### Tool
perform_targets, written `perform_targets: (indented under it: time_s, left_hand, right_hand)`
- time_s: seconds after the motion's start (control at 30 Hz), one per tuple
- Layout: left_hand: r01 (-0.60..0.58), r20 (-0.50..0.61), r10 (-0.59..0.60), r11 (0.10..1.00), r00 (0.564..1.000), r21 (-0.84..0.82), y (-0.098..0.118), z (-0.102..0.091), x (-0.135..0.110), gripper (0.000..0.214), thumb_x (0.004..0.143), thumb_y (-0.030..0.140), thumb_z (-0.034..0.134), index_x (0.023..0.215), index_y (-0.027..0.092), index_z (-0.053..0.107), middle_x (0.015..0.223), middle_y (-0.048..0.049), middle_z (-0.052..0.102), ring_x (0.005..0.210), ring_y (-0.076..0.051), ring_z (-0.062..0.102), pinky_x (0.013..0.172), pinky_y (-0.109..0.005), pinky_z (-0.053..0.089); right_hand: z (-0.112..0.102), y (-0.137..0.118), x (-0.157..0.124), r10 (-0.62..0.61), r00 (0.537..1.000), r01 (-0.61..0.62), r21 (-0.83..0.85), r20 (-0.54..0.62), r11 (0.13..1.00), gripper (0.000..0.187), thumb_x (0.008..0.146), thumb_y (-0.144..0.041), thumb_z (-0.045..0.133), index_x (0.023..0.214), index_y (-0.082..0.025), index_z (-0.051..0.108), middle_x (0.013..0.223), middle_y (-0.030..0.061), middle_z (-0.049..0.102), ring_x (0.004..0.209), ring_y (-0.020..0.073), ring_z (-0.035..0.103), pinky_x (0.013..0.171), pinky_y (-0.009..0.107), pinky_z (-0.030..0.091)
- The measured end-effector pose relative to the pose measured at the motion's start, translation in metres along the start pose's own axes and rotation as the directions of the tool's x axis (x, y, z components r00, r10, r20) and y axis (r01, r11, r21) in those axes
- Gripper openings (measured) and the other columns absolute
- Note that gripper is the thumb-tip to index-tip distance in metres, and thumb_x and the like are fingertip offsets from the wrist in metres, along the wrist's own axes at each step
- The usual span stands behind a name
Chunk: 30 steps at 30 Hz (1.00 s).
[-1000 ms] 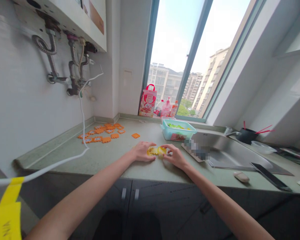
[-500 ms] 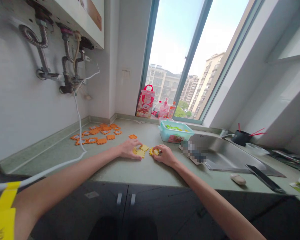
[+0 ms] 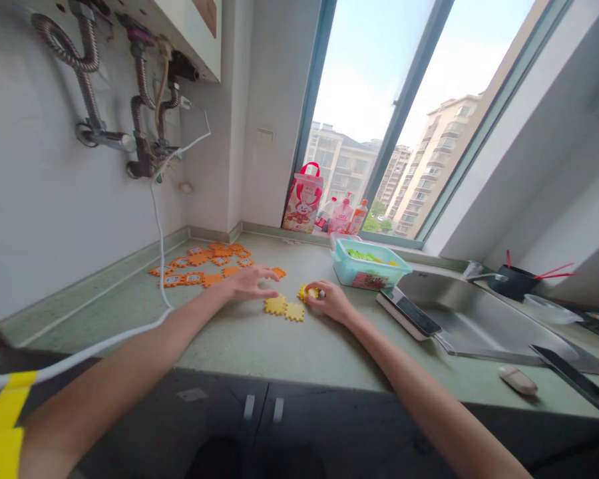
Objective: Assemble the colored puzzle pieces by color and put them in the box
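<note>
i see my left hand [image 3: 252,283] spread and free, now off the yellow pieces [image 3: 275,305] below frame centre, while my right hand [image 3: 332,301] pinches another piece [image 3: 303,293].

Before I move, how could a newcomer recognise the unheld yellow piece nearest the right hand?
On the counter left of the sink, look between left hand and right hand. Two toothed yellow pieces lie there. The right-side piece is farther from the left hand.

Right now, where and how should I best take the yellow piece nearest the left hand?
Probably pinch the yellow piece by its toothed left edge, from the left: it lies flat, that side is free, and a second piece sits close on its right.
</note>
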State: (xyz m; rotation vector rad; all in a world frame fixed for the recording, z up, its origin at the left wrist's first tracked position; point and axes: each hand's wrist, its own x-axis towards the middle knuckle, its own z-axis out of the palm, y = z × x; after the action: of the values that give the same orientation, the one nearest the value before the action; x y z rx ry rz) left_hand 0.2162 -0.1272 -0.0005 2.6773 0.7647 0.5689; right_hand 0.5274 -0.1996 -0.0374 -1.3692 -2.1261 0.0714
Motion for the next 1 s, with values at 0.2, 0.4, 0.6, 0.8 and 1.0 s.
perform_targets:
  time_s: [0.2,0.4,0.6,0.8,1.0]
  left_hand:
    - [-0.055,0.039,0.057,0.997,0.998,-0.050,0.004,-0.005,-0.005,0.058,0.074,0.064,0.087,0.115,0.023,0.078,0.110,-0.0056,0.074,0.102,-0.024,0.069,0.093,-0.031,0.049]
    - [-0.018,0.115,0.023,0.999,0.993,-0.046,0.013,-0.003,-0.005,0.050,0.068,0.056,0.090,0.107,0.025,0.081,0.107,-0.0040,0.075,0.093,-0.022,0.068,0.083,-0.030,0.049]
    - [-0.023,0.040,0.024,0.999,0.999,-0.028,0.013,-0.003,-0.004,0.037,0.073,0.044,0.083,0.103,0.023,0.080,0.101,-0.0027,0.075,0.091,-0.021,0.067,0.084,-0.029,0.050]
    - [0.000,0.054,0.001,1.000,0.999,-0.030,0.008,-0.003,-0.005,0.042,0.074,0.044,0.079,0.111,0.025,0.080,0.108,-0.0029,0.073,0.091,-0.020,0.065,0.083,-0.028,0.049]
    - [0.026,0.081,-0.023,0.999,0.996,-0.032,0.004,0.004,-0.003,0.043,0.071,0.048,0.082,0.106,0.024,0.081,0.099,-0.0031,0.071,0.084,-0.019,0.062,0.074,-0.027,0.046]
  right_hand:
    - [-0.013,0.015,-0.006,0.073,0.997,-0.073,-0.009,-0.016,0.997,0.018,0.093,-0.039,0.073,0.103,-0.025,0.078,0.094,0.0036,0.078,0.084,0.0211,0.070,0.081,0.032,0.053]
    - [-0.009,0.008,-0.007,0.090,0.994,-0.095,-0.079,-0.065,0.992,0.026,0.082,-0.041,0.083,0.103,-0.026,0.078,0.093,0.0039,0.077,0.084,0.0224,0.070,0.081,0.033,0.053]
    - [-0.017,-0.003,-0.010,0.095,0.994,-0.095,0.003,-0.062,0.995,0.018,0.080,-0.026,0.079,0.098,-0.025,0.077,0.094,0.0032,0.076,0.083,0.0204,0.069,0.080,0.032,0.054]
    - [-0.015,-0.037,-0.018,-0.144,0.989,0.126,0.288,0.044,0.949,0.022,0.085,-0.026,0.077,0.107,-0.026,0.076,0.111,0.0032,0.076,0.100,0.0200,0.070,0.084,0.030,0.056]
    - [-0.005,-0.049,-0.017,-0.162,0.975,0.132,0.190,0.154,0.973,0.029,0.083,-0.026,0.081,0.112,-0.028,0.076,0.113,0.0039,0.075,0.096,0.0200,0.069,0.086,0.030,0.054]
